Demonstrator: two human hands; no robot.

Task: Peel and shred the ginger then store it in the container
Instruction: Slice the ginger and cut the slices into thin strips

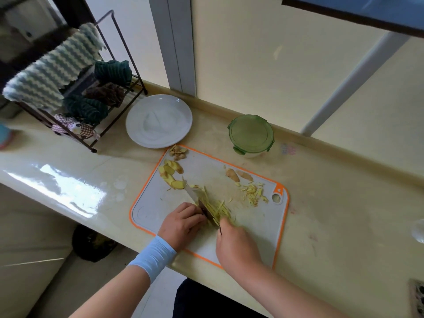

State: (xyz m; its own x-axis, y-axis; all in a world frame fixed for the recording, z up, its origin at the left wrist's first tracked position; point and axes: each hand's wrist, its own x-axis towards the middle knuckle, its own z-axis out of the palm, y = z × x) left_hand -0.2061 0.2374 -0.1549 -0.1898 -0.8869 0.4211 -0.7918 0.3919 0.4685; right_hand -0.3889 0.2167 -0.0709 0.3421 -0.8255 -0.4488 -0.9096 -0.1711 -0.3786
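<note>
Cream counter (321, 214) carries an orange-rimmed board (252, 226). Right hand (236, 244) grips the knife (192, 195), its blade across ginger shreds (218, 210) at the board's 6 o'clock. Left hand (181, 223) is curled against the blade; what its fingers pin I cannot tell. Slices (171, 174) lie at 10 o'clock and a small pile (253, 192) at 3. Off the board, the lidded container (251, 135) is at 1 and the plate (137, 134) at 11.

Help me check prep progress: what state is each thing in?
container, lid on.
ginger slices, uncut, at the left end of the cutting board.
ginger shreds, cut, loose on the board.
knife, gripped by right hand, blade down.
left hand, fingers curled beside blade.
plate, empty.
</note>
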